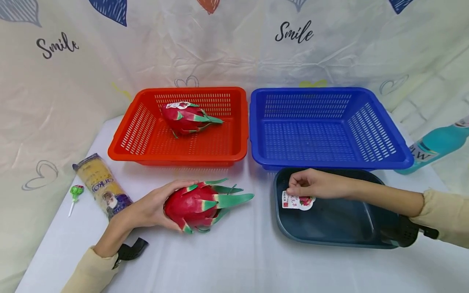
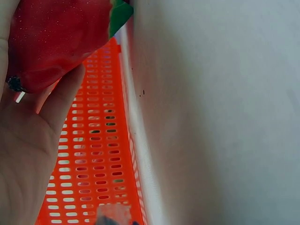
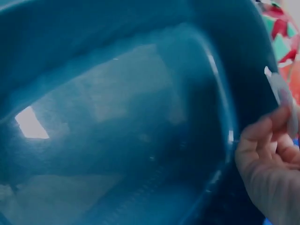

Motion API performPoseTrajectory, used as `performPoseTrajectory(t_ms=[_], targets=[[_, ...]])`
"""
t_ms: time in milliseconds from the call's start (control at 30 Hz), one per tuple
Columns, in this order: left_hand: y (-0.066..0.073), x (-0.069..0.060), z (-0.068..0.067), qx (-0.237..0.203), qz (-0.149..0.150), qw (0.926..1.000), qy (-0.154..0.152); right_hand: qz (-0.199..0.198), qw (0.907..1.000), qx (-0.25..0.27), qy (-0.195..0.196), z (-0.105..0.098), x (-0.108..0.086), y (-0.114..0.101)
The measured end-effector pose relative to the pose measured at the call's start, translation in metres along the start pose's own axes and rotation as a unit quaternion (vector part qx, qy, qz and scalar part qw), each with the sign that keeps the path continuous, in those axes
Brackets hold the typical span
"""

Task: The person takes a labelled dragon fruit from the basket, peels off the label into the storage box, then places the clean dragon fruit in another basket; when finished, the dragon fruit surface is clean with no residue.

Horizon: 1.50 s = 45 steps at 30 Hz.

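The person wears plain, pale beige clothing: the left sleeve (image 1: 86, 272) and the right sleeve (image 1: 445, 217) match, and the right one is creased, its edge slightly gathered. The left hand (image 1: 148, 209) and the right hand (image 1: 309, 185) are bare. At the left wrist sits a black, angular left wrist camera (image 1: 133, 249); the right wrist camera (image 1: 406, 232) is black too, with a rounded body and a narrow dark piece beside the cuff.
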<state>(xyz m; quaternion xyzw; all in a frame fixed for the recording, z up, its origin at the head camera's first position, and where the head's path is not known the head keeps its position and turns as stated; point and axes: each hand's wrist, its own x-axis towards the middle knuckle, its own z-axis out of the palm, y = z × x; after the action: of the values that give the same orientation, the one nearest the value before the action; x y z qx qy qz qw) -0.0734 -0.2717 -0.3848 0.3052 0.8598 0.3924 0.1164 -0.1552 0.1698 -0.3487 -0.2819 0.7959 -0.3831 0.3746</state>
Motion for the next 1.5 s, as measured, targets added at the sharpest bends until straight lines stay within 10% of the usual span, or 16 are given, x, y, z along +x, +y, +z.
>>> performPoseTrajectory(t_ms=[667, 1500], targets=[[0.0, 0.0, 0.0, -0.003, -0.001, 1.0, -0.004, -0.012, 0.9853, -0.142, 0.095, 0.024, 0.014, 0.017], [-0.001, 0.001, -0.001, -0.003, 0.001, 1.0, -0.004, 0.033, 0.9897, -0.136, 0.027, 0.012, 0.004, 0.009]])
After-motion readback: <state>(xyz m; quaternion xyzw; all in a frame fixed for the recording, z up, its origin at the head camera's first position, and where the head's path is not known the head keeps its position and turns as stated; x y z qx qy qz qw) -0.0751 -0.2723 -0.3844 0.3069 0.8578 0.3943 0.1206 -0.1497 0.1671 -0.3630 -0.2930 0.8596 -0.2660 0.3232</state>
